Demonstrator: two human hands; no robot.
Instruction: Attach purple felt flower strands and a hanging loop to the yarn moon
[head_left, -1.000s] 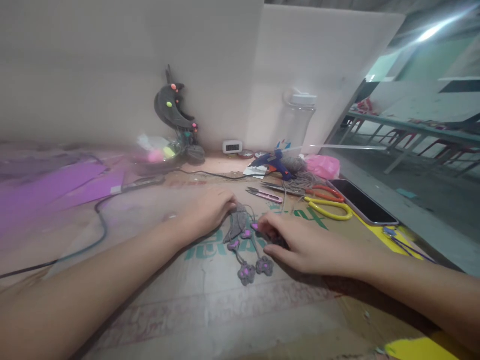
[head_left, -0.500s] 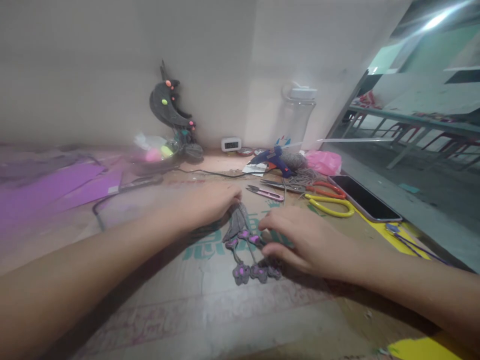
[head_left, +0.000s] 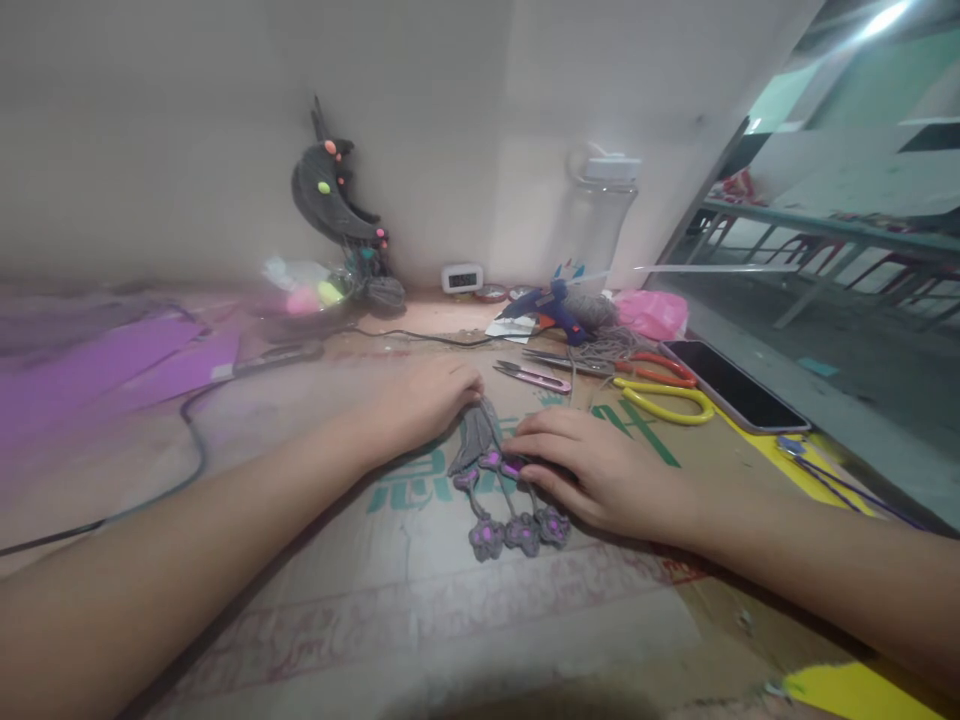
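printed cardboard (head_left: 360, 640) covers the work surface before a pale wall (head_left: 435, 120). between the two hands, flat on the cardboard, lies a grey ornament (head_left: 475, 440): its upper part is a dark, ridged wedge, narrow at the top and broader below. three thin grey cords run from it toward the viewer, each bearing a purple-marked piece near its upper end and finishing in a lobed, flower-like shape with purple spots; these shapes lie side by side in a row. left hand (head_left: 431, 405): fingers bent together at the narrow top end; whether they pinch it cannot be told. right hand (head_left: 600, 475): fingers loosely curved, tips at the rightmost purple piece, their hold likewise indeterminable. beyond: pink snips (head_left: 534, 377).
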